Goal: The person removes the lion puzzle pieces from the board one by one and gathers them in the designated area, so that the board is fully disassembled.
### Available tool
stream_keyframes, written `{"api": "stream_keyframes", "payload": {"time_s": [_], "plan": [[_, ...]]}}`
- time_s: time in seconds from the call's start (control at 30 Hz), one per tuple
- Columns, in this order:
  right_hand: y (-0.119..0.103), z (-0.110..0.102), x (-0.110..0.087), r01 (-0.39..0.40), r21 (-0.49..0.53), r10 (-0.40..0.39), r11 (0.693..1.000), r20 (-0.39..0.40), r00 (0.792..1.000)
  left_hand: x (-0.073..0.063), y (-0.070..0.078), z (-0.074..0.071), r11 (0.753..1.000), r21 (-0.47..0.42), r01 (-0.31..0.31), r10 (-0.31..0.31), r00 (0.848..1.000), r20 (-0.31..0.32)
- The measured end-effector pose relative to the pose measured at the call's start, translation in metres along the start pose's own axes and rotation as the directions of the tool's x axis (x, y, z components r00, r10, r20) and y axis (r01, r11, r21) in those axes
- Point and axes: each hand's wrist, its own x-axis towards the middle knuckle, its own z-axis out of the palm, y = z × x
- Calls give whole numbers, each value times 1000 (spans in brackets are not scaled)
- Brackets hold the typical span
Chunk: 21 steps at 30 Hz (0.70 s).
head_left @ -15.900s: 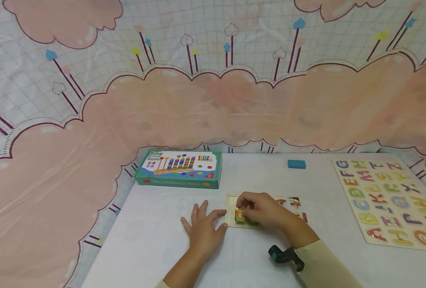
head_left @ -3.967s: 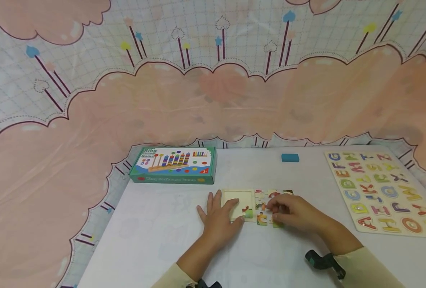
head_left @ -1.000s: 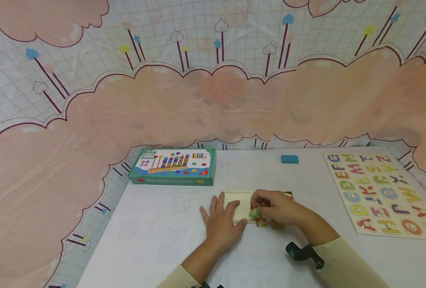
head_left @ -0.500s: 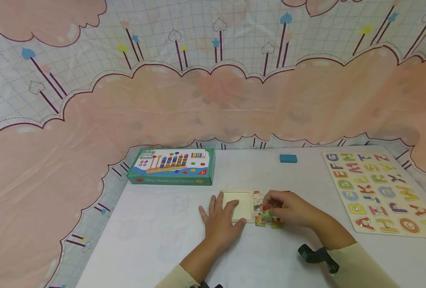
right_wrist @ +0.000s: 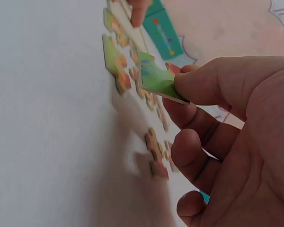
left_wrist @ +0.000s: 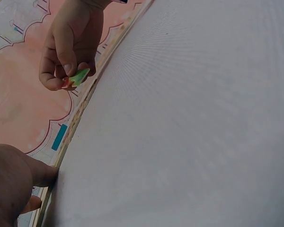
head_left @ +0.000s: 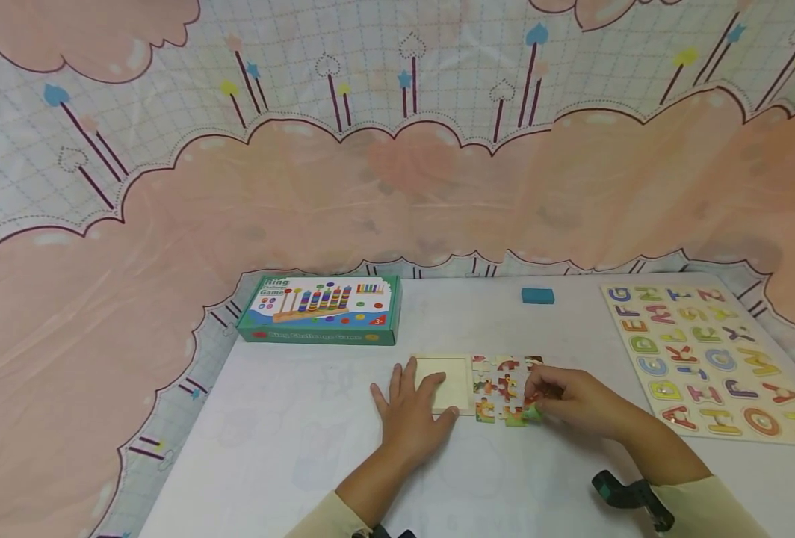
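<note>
My left hand rests with spread fingers on a pale wooden puzzle tray, thumb at its near edge. In the left wrist view the thumb presses against the tray's edge. Between thumb and fingers, my right hand pinches a green puzzle piece with some orange at its edge. This jigsaw piece is raised above the table, as the right wrist view shows. Just right of the tray lie several loose jigsaw pieces in rough rows, the rightmost partly hidden by my right hand.
A green-edged Ring Challenge Game box lies at the back left. Behind the pieces sits a small blue block. An alphabet board lies at the right of the white table. A patterned cloth hangs behind.
The green piece in the tray's corner 4 s ago is gone from there. Over the last second my right hand has moved right from the tray's edge, holding a green piece; the left hand stays put.
</note>
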Motion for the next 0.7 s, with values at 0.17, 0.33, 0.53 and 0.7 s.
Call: {"api": "stream_keyframes", "payload": {"time_s": [0.17,0.33,0.53,0.7], "plan": [[6,-6,-6,-7,-30,6,1000,-7,1000,1,1,0,1000,1,-3,3,1000,0],[12,-11,-12,-15,-19,15,1000,6,1000,1,2,0,1000,-2,-6,6,1000,1],[19,-10,-16,-29,-31,30,999,31,999,0,1,1,1000,3,-5,5,1000,0],[21,-4,-18,0,-101,0,995,2,1000,0,-1,1,1000,12,-6,6,1000,-5]]}}
